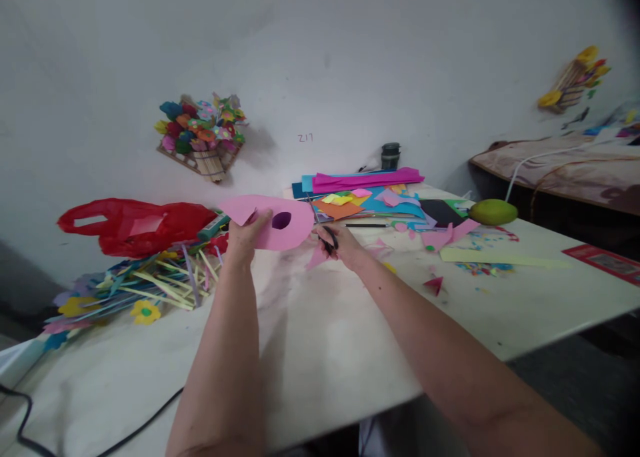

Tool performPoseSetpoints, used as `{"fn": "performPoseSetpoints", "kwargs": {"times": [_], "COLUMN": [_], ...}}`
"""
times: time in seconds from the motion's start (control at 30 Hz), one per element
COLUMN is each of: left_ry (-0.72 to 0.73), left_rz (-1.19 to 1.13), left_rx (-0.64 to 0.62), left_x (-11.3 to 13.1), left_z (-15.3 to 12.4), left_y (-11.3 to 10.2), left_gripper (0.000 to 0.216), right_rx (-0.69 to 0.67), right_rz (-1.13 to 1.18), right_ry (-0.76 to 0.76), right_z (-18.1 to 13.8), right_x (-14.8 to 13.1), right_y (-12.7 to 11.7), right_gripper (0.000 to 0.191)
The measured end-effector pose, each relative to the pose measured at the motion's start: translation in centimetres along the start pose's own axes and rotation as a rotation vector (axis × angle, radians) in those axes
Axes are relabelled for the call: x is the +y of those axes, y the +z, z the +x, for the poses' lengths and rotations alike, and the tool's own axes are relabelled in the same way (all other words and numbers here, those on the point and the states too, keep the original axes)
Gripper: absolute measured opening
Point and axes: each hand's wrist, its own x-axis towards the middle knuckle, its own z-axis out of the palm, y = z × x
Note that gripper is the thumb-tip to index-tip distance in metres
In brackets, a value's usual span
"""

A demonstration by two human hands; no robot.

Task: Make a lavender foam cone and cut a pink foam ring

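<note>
Pale wall (320, 57) stands behind our table (320, 343). Over it, our left hand (249, 235) pinches the pink paper (301, 225), long from side to side. Its right end meets the scissors (329, 239) our right hand (347, 245) grips, blades pointing away.

Probably a craft workroom: coloured sheets (367, 180) on a table (340, 350), flowers (205, 135) on the wall (350, 77).
</note>
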Motion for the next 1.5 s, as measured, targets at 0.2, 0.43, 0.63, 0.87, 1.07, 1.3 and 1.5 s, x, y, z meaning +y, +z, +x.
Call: {"fn": "performPoseSetpoints", "kwargs": {"times": [0.2,0.43,0.63,0.87,1.07,1.3,1.5], "left_ry": [-0.010,-0.084,-0.209,-0.286,-0.294,-0.313,-0.355], "left_rz": [-0.020,-0.162,-0.158,-0.121,-0.153,-0.158,-0.120], "left_rx": [-0.018,-0.052,-0.092,-0.084,-0.075,-0.097,-0.118], "left_x": [-0.2,0.0,-0.2,-0.6,-0.3,-0.1,0.0], "left_z": [0.1,-0.2,-0.6,-1.0,-1.2,-1.5,-1.6], "left_y": [-0.2,-0.9,-2.1,-2.4,-2.3,-2.0,-2.1], "left_gripper": [0.038,0.040,0.041,0.046,0.044,0.045,0.048], "right_rx": [0.094,-0.040,-0.372,-0.464,-0.545,-0.700,-0.692], "right_rz": [0.050,0.021,0.086,0.121,0.081,0.094,0.023], "right_ry": [0.083,0.080,0.159,0.194,0.285,0.260,0.265], "right_z": [0.5,-0.3,-0.7,-0.9,-0.5,0.3,0.0], "right_x": [0.3,-0.8,-0.8,-1.1,-0.8,0.7,0.2], "right_y": [0.4,-0.7,-4.0,-4.9,-7.4,-7.3,-6.8], "right_gripper": [0.022,0.033,0.049,0.050,0.049,0.049,0.047]}}
